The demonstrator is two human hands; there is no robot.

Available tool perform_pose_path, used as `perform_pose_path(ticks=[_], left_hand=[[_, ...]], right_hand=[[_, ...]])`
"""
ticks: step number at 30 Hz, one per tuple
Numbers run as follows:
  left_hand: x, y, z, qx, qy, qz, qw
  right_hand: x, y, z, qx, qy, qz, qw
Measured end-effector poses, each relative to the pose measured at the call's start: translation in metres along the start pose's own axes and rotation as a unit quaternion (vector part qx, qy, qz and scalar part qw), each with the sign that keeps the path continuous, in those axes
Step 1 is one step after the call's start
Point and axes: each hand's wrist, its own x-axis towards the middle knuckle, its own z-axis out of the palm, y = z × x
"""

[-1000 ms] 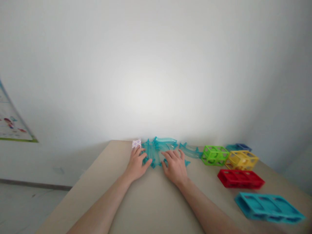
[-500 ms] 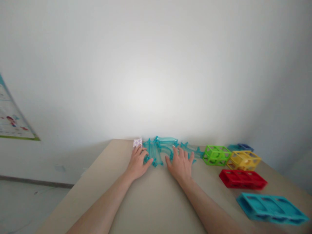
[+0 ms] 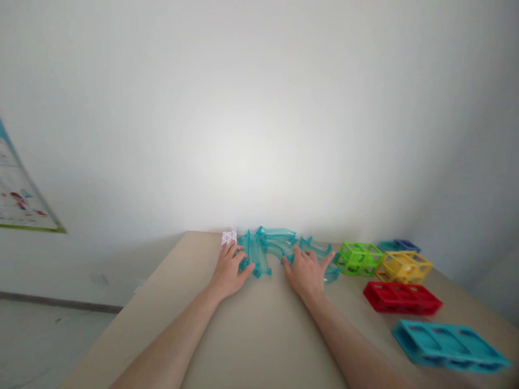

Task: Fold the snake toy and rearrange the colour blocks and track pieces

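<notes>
Several clear teal track pieces lie on the table near the wall, some straight and some curved. My left hand rests with its fingers apart at the left end of these pieces, touching their edge. Just behind its fingertips is a small white card with a purple triangle pattern. My right hand lies over the right part of the pieces, fingers spread, with the little finger pointing right. A curved teal piece shows beside it, partly covered by the hand. Neither hand grasps anything.
To the right on the table stand a green frame block, a yellow one, a red one and a teal one. A blue block sits behind them. A poster hangs on the wall at left.
My right hand has shifted slightly right, its fingers more bent. The curved teal piece now shows to its right. My left hand stays in place.
</notes>
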Motion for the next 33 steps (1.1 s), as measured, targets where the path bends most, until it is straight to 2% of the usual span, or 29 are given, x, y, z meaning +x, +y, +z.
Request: perform_pose_path(ticks=[5, 8, 11, 14, 22, 25, 29, 31, 33], left_hand=[[0.000, 0.000, -0.001, -0.011, 0.000, 0.005, 1.000], [0.000, 0.001, -0.001, -0.017, -0.001, 0.005, 1.000], [0.000, 0.005, -0.002, -0.005, -0.010, -0.023, 1.000], [0.000, 0.011, -0.003, 0.014, -0.016, -0.054, 0.998], [0.001, 0.022, -0.004, 0.033, -0.077, 0.027, 0.996], [0.000, 0.021, -0.003, 0.010, -0.069, 0.023, 0.997], [-0.001, 0.017, -0.003, -0.010, -0.046, 0.018, 0.999], [0.000, 0.014, -0.003, -0.020, -0.033, 0.011, 0.999], [0.001, 0.011, -0.003, -0.034, -0.017, 0.003, 0.999]], right_hand=[[0.000, -0.001, 0.001, 0.038, 0.018, -0.015, 0.999], [-0.003, -0.006, -0.001, 0.082, 0.026, -0.085, 0.993], [-0.006, -0.012, -0.004, 0.116, 0.006, -0.166, 0.979], [-0.007, -0.015, -0.003, 0.132, -0.014, -0.206, 0.969], [-0.006, -0.012, 0.012, 0.148, -0.055, -0.245, 0.957], [-0.005, -0.008, 0.012, 0.154, -0.060, -0.245, 0.955], [-0.007, -0.008, 0.000, 0.158, -0.035, -0.225, 0.961], [-0.009, -0.012, -0.006, 0.130, 0.014, -0.161, 0.978], [-0.012, -0.013, -0.008, 0.059, 0.064, -0.051, 0.995]])
